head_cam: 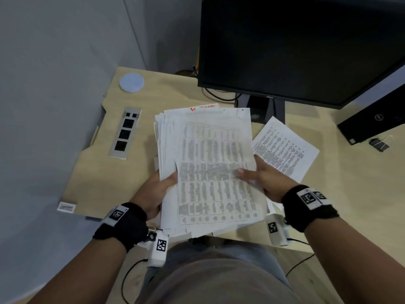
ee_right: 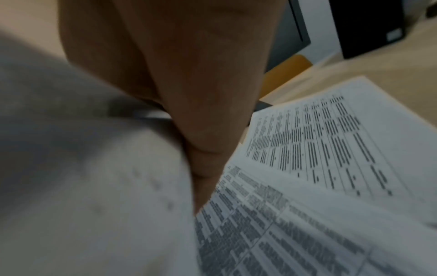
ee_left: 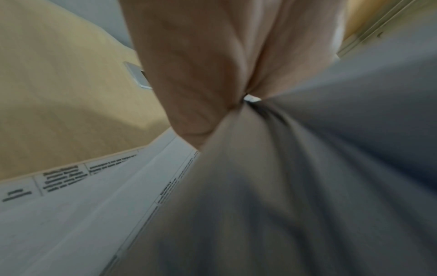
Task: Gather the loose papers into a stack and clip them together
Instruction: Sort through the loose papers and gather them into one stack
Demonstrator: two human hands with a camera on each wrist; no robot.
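Currently I grip the paper stack (head_cam: 210, 163) with left hand (head_cam: 157, 191) and right hand (head_cam: 263, 181), fingers clamped on it; next, collect the right-of-centre loose sheet (head_cam: 289, 148).

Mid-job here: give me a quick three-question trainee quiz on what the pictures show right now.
1. True or false: both hands hold the paper stack.
2. Where does the binder clip lie? A) clamped on the stack B) on the desk beside the black computer box C) in the left hand
3. Fill in: one loose sheet lies to the ____ of the stack.

Key: 1 true: the left hand and right hand grip its side edges. 2 B. 3 right.
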